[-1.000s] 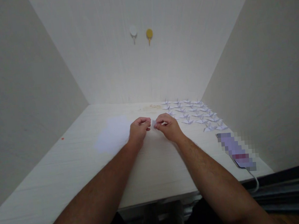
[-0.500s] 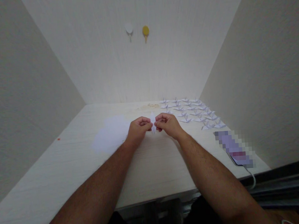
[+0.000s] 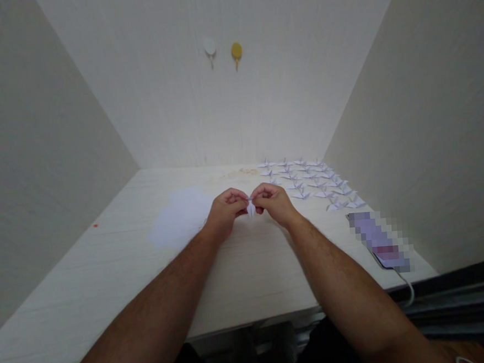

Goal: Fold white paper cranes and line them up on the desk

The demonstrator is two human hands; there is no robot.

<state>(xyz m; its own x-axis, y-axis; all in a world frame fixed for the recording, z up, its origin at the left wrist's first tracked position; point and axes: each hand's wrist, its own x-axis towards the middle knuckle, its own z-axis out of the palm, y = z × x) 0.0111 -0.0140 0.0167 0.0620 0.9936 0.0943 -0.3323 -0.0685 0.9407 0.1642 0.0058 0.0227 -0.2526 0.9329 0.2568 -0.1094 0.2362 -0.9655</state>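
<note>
A small folded white paper [image 3: 251, 209] is held above the middle of the table, its lower point hanging between my hands. My left hand [image 3: 229, 207] pinches it from the left with thumb and fingers. From the right, my right hand [image 3: 271, 200] pinches the same paper, the fingertips of both hands almost touching. Part of the paper is hidden by the fingers. Several folded white paper cranes [image 3: 298, 191] stand in rows on the table behind and right of my right hand. White paper sheets [image 3: 180, 216] lie left of my left hand.
A phone [image 3: 379, 241] with a blurred-out screen and a white cable lies near the right edge of the white table [image 3: 249, 280]. Walls enclose the table at the back and both sides. Two hooks, white [image 3: 210, 46] and yellow [image 3: 236, 50], are on the back wall.
The upper part of the paper, which stood up between my hands, no longer shows above the fingertips. My fingertips have come closer together. The cranes and phone have not moved.
</note>
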